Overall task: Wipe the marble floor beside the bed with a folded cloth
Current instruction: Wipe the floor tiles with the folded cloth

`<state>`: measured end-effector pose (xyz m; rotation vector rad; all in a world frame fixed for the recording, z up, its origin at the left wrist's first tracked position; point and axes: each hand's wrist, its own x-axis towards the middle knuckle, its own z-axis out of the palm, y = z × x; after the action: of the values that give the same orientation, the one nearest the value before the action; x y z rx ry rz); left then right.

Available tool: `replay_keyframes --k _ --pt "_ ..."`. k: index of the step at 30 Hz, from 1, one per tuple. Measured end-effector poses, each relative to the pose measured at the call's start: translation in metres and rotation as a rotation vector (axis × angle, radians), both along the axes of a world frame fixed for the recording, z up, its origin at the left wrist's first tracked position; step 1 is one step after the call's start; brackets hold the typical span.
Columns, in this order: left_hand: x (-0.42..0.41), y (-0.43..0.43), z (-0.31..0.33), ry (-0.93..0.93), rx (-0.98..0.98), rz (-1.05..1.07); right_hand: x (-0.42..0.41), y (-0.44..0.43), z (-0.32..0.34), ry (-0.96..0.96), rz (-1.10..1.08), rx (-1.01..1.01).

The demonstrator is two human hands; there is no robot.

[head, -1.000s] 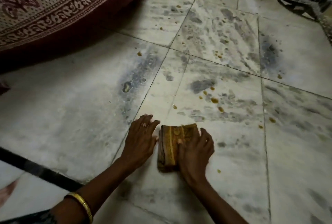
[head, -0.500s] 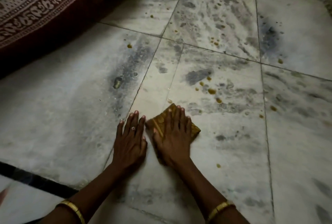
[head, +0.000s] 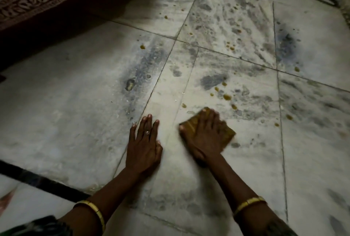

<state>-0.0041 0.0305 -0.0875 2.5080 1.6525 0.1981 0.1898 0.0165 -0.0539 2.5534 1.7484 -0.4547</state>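
One ochre folded cloth point(head: 228, 133) on marble floor point(head: 75, 112); right hand point(head: 204, 137) presses it, fingers apparently straight, though blurred. Left hand point(head: 144, 146), left of the folded cloth and apart from it, lies flat, holding nothing.

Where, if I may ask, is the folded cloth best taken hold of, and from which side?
Probably from above: the folded cloth lies flat on the marble floor, right hand pressing its middle. For lifting, pinch the exposed right corner, coming from the right.
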Motion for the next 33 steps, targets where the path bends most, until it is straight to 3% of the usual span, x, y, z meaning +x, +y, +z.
replay_keyframes --k 3,7,10,17,23,29,33 --pt "-0.003 0.002 -0.002 -0.001 0.001 -0.007 -0.031 0.008 -0.006 -0.031 0.132 0.102" --pt "-0.002 0.001 0.0 -0.055 0.009 -0.003 -0.021 -0.053 -0.01 -0.066 0.277 0.161" --pt "0.004 0.003 0.001 -0.064 0.016 0.046 0.017 -0.088 -0.011 -0.094 0.218 0.16" --pt "0.027 0.03 -0.002 -0.028 -0.028 0.111 0.032 -0.006 -0.015 -0.12 -0.019 0.165" --pt "0.025 0.031 -0.005 -0.043 0.013 0.094 -0.007 0.077 -0.016 -0.068 0.157 0.177" --pt "0.005 0.049 -0.003 -0.036 -0.008 0.213 0.011 0.016 -0.02 -0.073 0.455 0.292" --pt "0.001 0.055 -0.002 -0.044 -0.001 0.219 0.047 0.007 -0.021 -0.097 0.304 0.286"
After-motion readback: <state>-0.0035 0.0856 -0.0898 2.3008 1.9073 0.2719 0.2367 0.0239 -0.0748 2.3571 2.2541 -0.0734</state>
